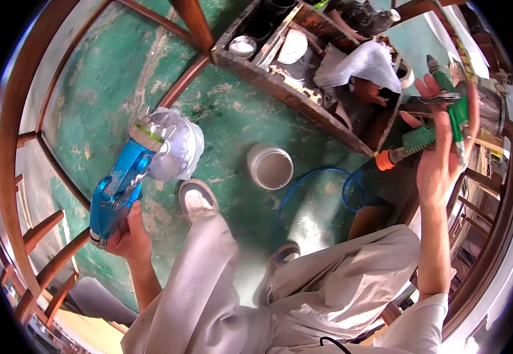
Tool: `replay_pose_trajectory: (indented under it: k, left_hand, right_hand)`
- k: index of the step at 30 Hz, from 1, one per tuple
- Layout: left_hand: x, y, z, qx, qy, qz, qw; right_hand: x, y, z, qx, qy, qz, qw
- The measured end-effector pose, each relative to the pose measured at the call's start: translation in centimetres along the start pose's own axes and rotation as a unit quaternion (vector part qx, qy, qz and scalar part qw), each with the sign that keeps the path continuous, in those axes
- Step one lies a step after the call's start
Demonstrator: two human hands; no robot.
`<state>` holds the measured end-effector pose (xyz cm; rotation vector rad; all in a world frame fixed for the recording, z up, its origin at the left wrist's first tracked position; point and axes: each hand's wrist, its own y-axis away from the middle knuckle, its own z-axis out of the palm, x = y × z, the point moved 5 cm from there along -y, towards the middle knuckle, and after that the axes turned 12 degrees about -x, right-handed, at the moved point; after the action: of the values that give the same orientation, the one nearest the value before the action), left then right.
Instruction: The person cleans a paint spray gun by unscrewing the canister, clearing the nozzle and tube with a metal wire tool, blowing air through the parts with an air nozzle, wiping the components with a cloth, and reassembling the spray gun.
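My left hand (131, 235) is closed around the lower end of a blue handheld power sander (128, 166), held above the floor at the left. Its round head carries a whitish, ragged-edged pad (179, 144), facing right. At the right, my right hand (436, 165) is raised, its fingers around a green air blow gun (458, 112). An orange collar (384, 160) sits at the end of the gun's spring-wrapped part, pointing left. Some fingers are partly hidden behind the gun. A blue hose (312, 174) curls on the floor below it.
A worn wooden tool box (303, 97) with a grey-white cloth (365, 64) and jars stands ahead. A white cup-like pot (270, 167) sits on the green floor (227, 118) near my shoes. Brown wooden chair frames (14, 112) rise at left and right.
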<state>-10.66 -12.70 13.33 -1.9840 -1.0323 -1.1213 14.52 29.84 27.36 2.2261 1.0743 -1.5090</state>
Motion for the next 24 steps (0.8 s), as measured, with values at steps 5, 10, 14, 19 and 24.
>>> replay_pose_trajectory:
  k: [5,10,14,19,24]
  left_hand:
    - [1.0,-1.2,0.9,-0.088,-0.097,0.014,0.991]
    - [2.0,-2.1,3.6,-0.080,0.067,-0.004,0.994]
    - [1.5,-2.0,3.8,-0.107,0.072,-0.030,0.991]
    - [-0.2,-1.6,3.3,-0.120,0.069,-0.034,0.990]
    - [-0.1,-1.7,3.8,-0.106,0.090,-0.046,0.989]
  right_hand:
    - [6.2,1.8,-1.6,-0.070,-0.028,0.123,0.990]
    - [14.0,3.3,-1.6,-0.169,-0.067,0.239,0.954]
    - [15.7,0.7,1.5,-0.227,0.017,0.238,0.944]
    - [18.2,-5.2,5.2,-0.316,0.043,0.145,0.936]
    - [22.7,-8.4,8.5,-0.365,0.058,0.116,0.922]
